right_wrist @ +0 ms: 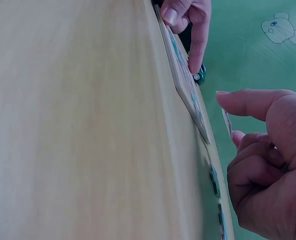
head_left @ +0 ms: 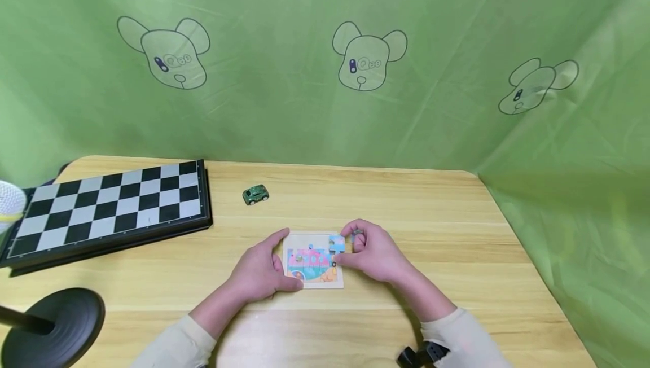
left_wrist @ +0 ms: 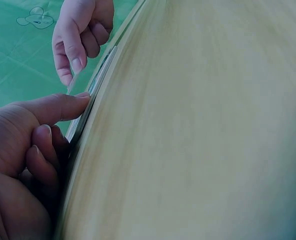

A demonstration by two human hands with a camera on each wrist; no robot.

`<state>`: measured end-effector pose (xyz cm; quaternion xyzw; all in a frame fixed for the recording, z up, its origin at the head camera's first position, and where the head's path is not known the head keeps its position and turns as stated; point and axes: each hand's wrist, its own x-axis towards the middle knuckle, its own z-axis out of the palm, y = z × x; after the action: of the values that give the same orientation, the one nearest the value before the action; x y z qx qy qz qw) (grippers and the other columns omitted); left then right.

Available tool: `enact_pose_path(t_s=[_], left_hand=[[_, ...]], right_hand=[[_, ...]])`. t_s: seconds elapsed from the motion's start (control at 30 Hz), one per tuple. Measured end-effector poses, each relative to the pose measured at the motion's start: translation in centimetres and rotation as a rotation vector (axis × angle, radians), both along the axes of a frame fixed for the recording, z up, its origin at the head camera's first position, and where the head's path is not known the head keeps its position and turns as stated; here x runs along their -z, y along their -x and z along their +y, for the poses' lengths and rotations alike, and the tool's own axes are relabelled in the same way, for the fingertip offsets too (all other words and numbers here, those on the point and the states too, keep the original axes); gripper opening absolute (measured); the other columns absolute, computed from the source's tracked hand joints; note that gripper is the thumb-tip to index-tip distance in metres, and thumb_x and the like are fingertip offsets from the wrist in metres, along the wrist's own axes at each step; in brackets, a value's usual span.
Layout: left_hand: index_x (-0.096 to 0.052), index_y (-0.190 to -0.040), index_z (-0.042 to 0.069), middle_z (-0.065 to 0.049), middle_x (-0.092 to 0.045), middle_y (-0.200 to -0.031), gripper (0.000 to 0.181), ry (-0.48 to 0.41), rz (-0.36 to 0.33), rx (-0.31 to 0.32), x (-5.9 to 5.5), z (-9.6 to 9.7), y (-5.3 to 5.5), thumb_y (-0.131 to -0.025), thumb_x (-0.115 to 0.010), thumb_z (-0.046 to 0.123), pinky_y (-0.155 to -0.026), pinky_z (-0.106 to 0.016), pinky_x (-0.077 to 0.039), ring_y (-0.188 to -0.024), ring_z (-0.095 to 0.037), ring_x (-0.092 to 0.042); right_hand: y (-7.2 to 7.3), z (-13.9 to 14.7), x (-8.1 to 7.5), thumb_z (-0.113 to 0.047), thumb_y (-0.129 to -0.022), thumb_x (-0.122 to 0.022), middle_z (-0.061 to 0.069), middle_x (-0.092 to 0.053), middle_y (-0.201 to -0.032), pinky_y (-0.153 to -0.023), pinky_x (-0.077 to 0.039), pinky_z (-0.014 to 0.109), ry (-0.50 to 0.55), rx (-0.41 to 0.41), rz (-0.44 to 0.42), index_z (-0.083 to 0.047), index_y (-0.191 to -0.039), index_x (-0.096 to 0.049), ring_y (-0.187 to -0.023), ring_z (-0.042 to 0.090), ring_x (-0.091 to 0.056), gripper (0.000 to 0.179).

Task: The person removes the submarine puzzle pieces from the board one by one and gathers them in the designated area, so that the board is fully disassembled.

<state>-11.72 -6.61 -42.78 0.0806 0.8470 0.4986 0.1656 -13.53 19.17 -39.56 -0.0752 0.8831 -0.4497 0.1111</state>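
A small jigsaw puzzle in a pale wooden tray (head_left: 315, 285) lies on the table, showing a pink and teal picture with its upper part bare wood. My left hand (head_left: 260, 271) holds the tray at its left side, thumb at the near corner and forefinger along the far one. Between thumb and forefinger my right hand (head_left: 378, 252) pinches a light-blue puzzle piece (head_left: 336, 242) over the tray's right side. From the right wrist view, that piece (right_wrist: 227, 122) stands edge-on, raised above the tray (right_wrist: 180, 80). More puzzle pieces (right_wrist: 214, 181) lie on the table beside the right hand.
A folded black-and-white chessboard (head_left: 109, 204) lies at the left. Behind the tray stands a green toy car (head_left: 255, 194). A round black stand base (head_left: 53, 328) is at the near left. Green cloth (head_left: 284, 119) hangs behind the wooden table (head_left: 431, 215).
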Motion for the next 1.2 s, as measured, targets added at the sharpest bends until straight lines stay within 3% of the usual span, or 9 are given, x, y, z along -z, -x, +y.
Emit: enact_pose_path(t_s=[0.33,0.73,1.03,1.2], left_hand=[[-0.034,-0.155,0.009,-0.003,-0.058,-0.064,0.112,-0.003,-0.003,-0.008,0.0,0.0,0.0,-0.062,-0.095,0.020,-0.052,-0.035,-0.043,-0.051,-0.019,-0.054],[-0.035,-0.154,0.008,-0.003,-0.058,-0.066,0.112,0.011,0.015,-0.015,0.0,0.1,0.0,-0.061,-0.096,0.020,-0.053,-0.035,-0.043,-0.053,-0.018,-0.054],[-0.035,-0.155,0.008,-0.003,-0.058,-0.065,0.112,0.005,0.009,-0.014,-0.1,0.1,-0.1,-0.061,-0.096,0.020,-0.053,-0.035,-0.043,-0.053,-0.019,-0.054],[-0.035,-0.155,0.009,-0.004,-0.057,-0.064,0.112,-0.004,0.010,-0.017,-0.2,0.1,-0.2,-0.061,-0.096,0.020,-0.052,-0.035,-0.042,-0.052,-0.018,-0.053]], right_hand=[[-0.1,2.8,-0.8,-0.010,-0.074,-0.088,-0.002,-0.033,-0.061,-0.057,-0.035,0.026,0.043,0.006,0.036,-0.004,-0.110,-0.060,-0.054,0.012,-0.032,0.046],[-0.1,6.4,-1.3,-0.010,-0.076,-0.087,0.000,-0.034,-0.063,-0.052,-0.032,0.025,0.063,0.051,0.013,0.001,-0.114,-0.057,-0.055,0.013,-0.033,0.050],[-0.1,9.1,-1.3,-0.011,-0.078,-0.086,0.001,-0.033,-0.065,-0.053,-0.033,0.026,0.042,0.094,0.003,0.001,-0.118,-0.056,-0.056,0.012,-0.033,0.052],[0.4,10.5,-0.6,-0.013,-0.077,-0.087,0.001,-0.034,-0.066,-0.054,-0.035,0.027,0.014,0.090,0.000,0.001,-0.119,-0.056,-0.056,0.013,-0.033,0.053]])
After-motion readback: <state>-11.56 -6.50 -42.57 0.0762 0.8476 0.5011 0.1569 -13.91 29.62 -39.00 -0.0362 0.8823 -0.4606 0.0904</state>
